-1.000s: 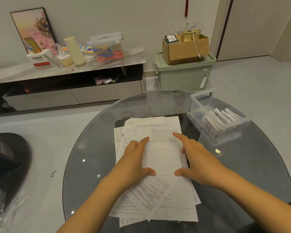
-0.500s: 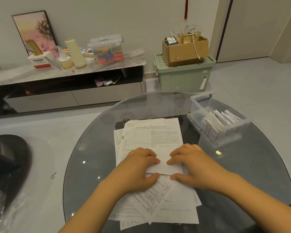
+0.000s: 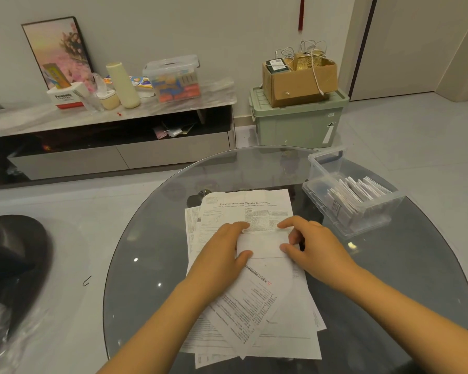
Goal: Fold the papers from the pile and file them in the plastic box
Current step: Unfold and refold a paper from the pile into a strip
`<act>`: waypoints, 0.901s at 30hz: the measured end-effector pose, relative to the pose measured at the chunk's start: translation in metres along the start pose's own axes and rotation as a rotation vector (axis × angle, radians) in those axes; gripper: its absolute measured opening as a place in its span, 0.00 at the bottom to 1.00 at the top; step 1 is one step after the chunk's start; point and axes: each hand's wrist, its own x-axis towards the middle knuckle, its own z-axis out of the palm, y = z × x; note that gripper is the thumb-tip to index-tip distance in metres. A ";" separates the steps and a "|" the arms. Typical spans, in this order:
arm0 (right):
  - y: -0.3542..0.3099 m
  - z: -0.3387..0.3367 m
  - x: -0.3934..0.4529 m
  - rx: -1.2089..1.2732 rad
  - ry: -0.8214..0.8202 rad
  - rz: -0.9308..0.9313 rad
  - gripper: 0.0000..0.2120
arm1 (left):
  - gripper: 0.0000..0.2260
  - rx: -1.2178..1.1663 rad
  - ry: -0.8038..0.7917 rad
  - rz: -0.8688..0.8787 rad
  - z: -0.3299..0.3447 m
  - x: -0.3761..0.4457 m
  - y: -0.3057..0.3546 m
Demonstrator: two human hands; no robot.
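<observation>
While the round glass worktop (image 3: 152, 265) carries everything, the pile (image 3: 278, 333) of loose printed sheets lies spread across its middle, corners fanned at odd angles. Off to the right stands the clear plastic box (image 3: 373, 220), near the worktop's edge and apart from the pile, with folded papers filed upright inside. On top of the pile sits the half-folded sheet (image 3: 262, 244), a small blank panel. The left hand (image 3: 222, 255) pins its left edge with fingers laid fairly straight and thumb tucked at the lower corner; the right hand (image 3: 316, 247) has curled fingers and thumb pinching the right edge. Thin paper like this should be light, limp and quick to slide on glass or on the sheets beneath, so it is best held at opposite edges and creased against the pile.
</observation>
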 end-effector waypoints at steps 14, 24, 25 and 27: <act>-0.005 -0.003 -0.001 0.091 -0.046 0.076 0.11 | 0.13 0.132 0.050 0.166 0.007 -0.005 0.004; -0.015 -0.015 -0.015 0.502 -0.211 0.114 0.12 | 0.21 0.276 -0.047 0.218 0.010 -0.016 0.018; -0.016 -0.016 -0.015 0.515 -0.215 0.100 0.13 | 0.19 0.252 -0.025 0.214 0.009 -0.016 0.018; -0.016 -0.014 -0.015 0.493 -0.191 0.052 0.14 | 0.15 0.186 0.015 0.195 0.008 -0.015 0.019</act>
